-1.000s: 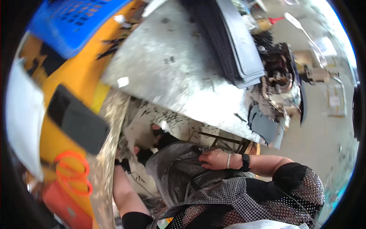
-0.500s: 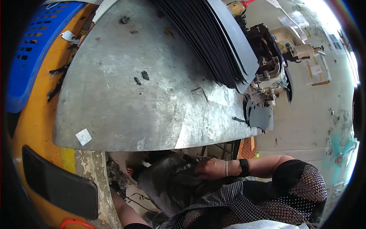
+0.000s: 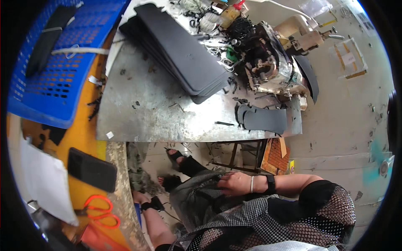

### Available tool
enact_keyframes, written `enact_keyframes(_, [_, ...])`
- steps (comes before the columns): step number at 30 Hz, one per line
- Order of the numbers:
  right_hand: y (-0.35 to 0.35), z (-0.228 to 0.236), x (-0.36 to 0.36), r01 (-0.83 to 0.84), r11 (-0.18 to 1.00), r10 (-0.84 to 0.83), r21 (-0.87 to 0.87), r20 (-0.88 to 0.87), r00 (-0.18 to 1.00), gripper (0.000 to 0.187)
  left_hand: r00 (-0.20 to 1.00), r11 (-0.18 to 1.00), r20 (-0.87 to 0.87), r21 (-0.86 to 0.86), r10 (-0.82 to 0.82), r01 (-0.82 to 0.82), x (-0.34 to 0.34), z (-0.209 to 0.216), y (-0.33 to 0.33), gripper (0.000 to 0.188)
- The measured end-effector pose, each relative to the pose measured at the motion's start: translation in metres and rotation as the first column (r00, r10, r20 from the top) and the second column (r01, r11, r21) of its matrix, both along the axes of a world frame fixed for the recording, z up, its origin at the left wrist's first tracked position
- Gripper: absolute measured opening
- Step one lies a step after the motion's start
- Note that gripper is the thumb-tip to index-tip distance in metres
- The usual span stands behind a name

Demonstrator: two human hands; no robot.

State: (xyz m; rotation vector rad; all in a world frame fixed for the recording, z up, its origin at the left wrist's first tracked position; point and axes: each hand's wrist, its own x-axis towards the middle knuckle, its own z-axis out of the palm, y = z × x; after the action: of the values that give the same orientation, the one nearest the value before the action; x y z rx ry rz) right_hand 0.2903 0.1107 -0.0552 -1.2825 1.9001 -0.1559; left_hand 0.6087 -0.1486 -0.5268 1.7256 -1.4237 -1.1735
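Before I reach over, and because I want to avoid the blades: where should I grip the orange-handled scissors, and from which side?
Probably take the orange-handled scissors by their loops, coming from the right. The loops lie on that side, uncovered, while the dark blade end points left toward the white sheet, so fingers should meet the handles first.

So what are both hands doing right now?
Left hand: partly hidden, can't tell if open or closed.
Right hand: on the grey cloth, can't tell if gripping.
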Motion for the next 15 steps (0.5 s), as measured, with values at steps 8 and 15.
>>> enact_keyframes(8, [-0.024, 0.124, -0.038, 0.012, 0.925, -0.034, -0.38, -0.049, 0.998, 0.026, 0.966, 0.904, -0.184, 0.355, -0.182, 0.238, -0.111, 0.341, 0.035, 0.026])
enact_keyframes(15, [-0.042, 0.185, -0.082, -0.121, 0.757, -0.002, -0.642, -0.187, 0.982, 0.043, 0.52, 0.534, -0.528, 0.143, -0.671, 0.834, -0.178, 0.597, 0.042, 0.01])
